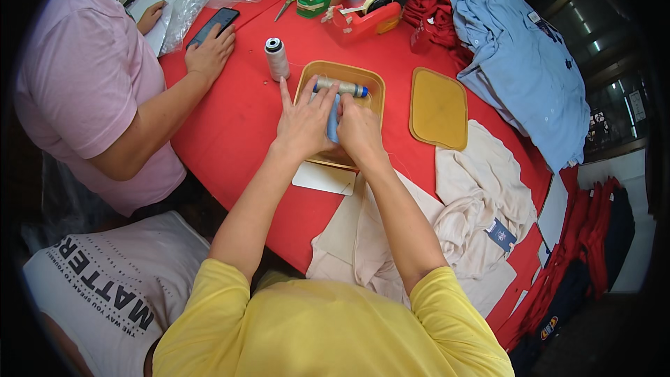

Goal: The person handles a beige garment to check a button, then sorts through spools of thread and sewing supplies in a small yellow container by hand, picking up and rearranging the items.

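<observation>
A spool of pale thread with blue ends point(354, 89) lies crosswise in a mustard-yellow open box point(332, 65), towards its far side. A light-blue item point(333, 123), partly hidden, lies nearer the person, between the hands. The left hand point(305, 120) reaches over the box's left rim, its fingers extended and spread, some overlapping the spool; whether its grip closes on anything beneath cannot be told. The right hand point(359, 127) is inside the box with its fingers curled beside the light-blue item; what its grip holds, if anything, is hidden.

Around the box, on the red worktop point(230, 141), an upright cone of white thread point(278, 61) stands just beyond the left fingertips, and a white card point(322, 178) lies at the near side. A flat mustard lid point(438, 108) rests to the right, bordering a crumpled cream garment point(481, 195) with a navy tag point(500, 235). Farther off are a red tape dispenser point(364, 22), scissors point(288, 0) and light-blue garments point(516, 63). At left, a co-worker's hand point(209, 56) touches a dark phone point(212, 26).
</observation>
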The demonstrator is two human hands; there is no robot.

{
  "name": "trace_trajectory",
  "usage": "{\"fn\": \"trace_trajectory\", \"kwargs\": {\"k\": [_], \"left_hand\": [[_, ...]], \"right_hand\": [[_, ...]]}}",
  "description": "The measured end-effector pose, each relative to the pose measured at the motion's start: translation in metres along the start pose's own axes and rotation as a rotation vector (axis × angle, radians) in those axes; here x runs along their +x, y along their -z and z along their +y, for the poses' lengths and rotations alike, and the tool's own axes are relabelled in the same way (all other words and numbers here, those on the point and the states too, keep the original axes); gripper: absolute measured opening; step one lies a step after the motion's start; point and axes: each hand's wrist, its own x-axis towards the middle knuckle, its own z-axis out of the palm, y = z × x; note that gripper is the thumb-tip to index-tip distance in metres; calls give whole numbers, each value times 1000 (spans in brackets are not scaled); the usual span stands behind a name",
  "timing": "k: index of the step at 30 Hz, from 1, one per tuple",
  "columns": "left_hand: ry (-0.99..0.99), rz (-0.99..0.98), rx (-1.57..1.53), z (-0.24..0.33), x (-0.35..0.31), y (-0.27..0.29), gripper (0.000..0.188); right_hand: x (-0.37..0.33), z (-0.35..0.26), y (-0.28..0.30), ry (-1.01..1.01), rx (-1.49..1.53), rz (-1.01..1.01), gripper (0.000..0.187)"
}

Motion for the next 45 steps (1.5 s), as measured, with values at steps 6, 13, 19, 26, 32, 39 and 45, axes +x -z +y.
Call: {"fn": "trace_trajectory", "kwargs": {"k": [6,13,19,26,32,39,45], "left_hand": [[31,-104,-33,0,-2,11,124],[-25,-244,-56,-1,-9,25,125],[-41,-379,-78,-9,-12,35,109],[-16,-409,-108,-5,-19,37,91],[61,-364,-291,-5,-13,52,52],[90,-196,-320,-14,-12,46,26],[96,27,-144,-8,-22,38,13]], "right_hand": [[9,8,31,-175,286,-101,20],[48,21,34,326,-196,-115,14],[48,7,18,235,-396,-181,19],[50,-9,123,15,-213,-299,29],[41,45,139,-54,70,-277,35],[42,20,89,92,-233,-262,29],[34,15,38,334,-342,72,16]]}}
